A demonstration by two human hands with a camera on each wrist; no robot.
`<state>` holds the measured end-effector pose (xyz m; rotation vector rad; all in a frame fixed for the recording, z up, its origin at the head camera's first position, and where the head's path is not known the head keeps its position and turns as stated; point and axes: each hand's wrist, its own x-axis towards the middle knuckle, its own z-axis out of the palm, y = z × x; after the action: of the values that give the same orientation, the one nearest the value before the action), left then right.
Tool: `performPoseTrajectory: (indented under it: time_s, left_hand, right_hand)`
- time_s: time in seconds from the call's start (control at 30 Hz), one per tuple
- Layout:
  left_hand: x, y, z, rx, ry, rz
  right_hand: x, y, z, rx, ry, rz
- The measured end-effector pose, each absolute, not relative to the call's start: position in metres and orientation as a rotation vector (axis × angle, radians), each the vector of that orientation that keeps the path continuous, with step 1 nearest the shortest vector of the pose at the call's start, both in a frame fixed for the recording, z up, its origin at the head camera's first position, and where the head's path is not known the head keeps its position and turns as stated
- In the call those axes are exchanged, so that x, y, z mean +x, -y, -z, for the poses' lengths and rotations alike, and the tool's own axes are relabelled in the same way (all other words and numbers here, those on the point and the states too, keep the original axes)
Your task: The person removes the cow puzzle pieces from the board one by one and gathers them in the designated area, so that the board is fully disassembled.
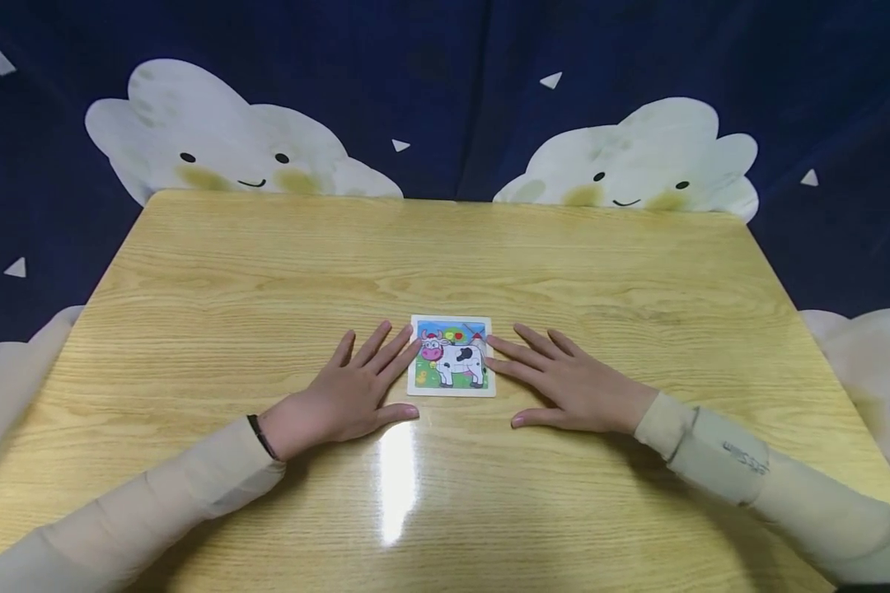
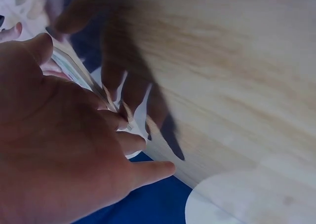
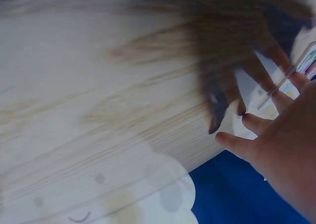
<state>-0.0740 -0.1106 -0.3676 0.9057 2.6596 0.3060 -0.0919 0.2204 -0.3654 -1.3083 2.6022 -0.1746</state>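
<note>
– Wooden table (image 1: 452,255) lay under the cow picture (image 1: 452,356). Step?
– Probably steadying: left hand (image 1: 356,391) and right hand (image 1: 574,387) flanked it, fingers spread, tips at its edges. Next likely needed even inward pressure.

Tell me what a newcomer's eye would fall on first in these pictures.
Probably the small, bright cow picture on the wooden table, with the left hand and right hand spread flat on either side, fingertips at its edges. Next, likely the smiling white clouds on the dark blue backdrop beyond the table's far edge.
</note>
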Motion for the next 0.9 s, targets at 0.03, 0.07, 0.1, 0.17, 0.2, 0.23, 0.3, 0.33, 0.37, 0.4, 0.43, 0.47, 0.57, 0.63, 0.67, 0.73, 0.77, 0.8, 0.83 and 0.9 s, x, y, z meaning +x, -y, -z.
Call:
performPoseTrajectory:
  time_s: [0.03,0.07,0.1,0.17,0.2,0.23,0.3,0.33,0.37,0.4,0.43,0.47,0.57,0.63,0.67,0.73,0.77,0.8,0.83,0.9]
  left_hand:
    - [-0.075,0.110,0.368,0.912,-2.655,-0.301]
    - [-0.075,0.109,0.367,0.920,-2.649,-0.309]
    - [-0.075,0.107,0.366,0.923,-2.642,-0.302]
    - [-0.077,0.105,0.367,0.935,-2.635,-0.287]
    - [-0.078,0.104,0.369,0.943,-2.636,-0.276]
    - [-0.079,0.102,0.370,0.946,-2.634,-0.265]
    - [-0.080,0.100,0.372,0.946,-2.629,-0.240]
    - [-0.080,0.099,0.372,0.941,-2.622,-0.238]
    - [-0.081,0.098,0.372,0.940,-2.619,-0.235]
    - [-0.081,0.098,0.372,0.939,-2.618,-0.234]
    - [-0.081,0.097,0.372,0.939,-2.615,-0.241]
    - [-0.080,0.097,0.371,0.943,-2.617,-0.242]
    - [-0.080,0.096,0.371,0.954,-2.628,-0.245]
    - [-0.079,0.097,0.371,0.963,-2.635,-0.251]
    - [-0.079,0.097,0.371,0.966,-2.637,-0.256]
    - [-0.078,0.097,0.371,0.970,-2.637,-0.274]
    - [-0.077,0.097,0.370,0.972,-2.637,-0.287]
    - [-0.077,0.098,0.370,0.973,-2.638,-0.297]
    - [-0.077,0.097,0.369,0.973,-2.638,-0.302]
    - [-0.076,0.095,0.368,0.969,-2.633,-0.314]
  right_hand:
    - [-0.092,-0.222,0.366,-1.308,-2.604,0.174]
    - [-0.092,-0.224,0.366,-1.308,-2.607,0.171]
    - [-0.092,-0.226,0.366,-1.307,-2.610,0.173]
    - [-0.091,-0.230,0.366,-1.303,-2.617,0.180]
    - [-0.091,-0.232,0.367,-1.297,-2.619,0.181]
    - [-0.091,-0.234,0.367,-1.291,-2.622,0.183]
    - [-0.090,-0.237,0.367,-1.286,-2.626,0.189]
    - [-0.090,-0.238,0.367,-1.284,-2.627,0.191]
    - [-0.090,-0.239,0.367,-1.280,-2.628,0.191]
    - [-0.090,-0.240,0.367,-1.279,-2.629,0.190]
    - [-0.090,-0.241,0.367,-1.278,-2.630,0.190]
    - [-0.090,-0.241,0.367,-1.277,-2.629,0.189]
    - [-0.090,-0.242,0.367,-1.273,-2.627,0.184]
    - [-0.090,-0.242,0.367,-1.271,-2.621,0.189]
    - [-0.090,-0.242,0.367,-1.272,-2.618,0.195]
    - [-0.090,-0.241,0.367,-1.271,-2.613,0.208]
    - [-0.091,-0.241,0.368,-1.273,-2.610,0.219]
    - [-0.092,-0.241,0.368,-1.273,-2.609,0.225]
    - [-0.092,-0.242,0.368,-1.272,-2.608,0.227]
    - [-0.092,-0.243,0.368,-1.267,-2.608,0.229]
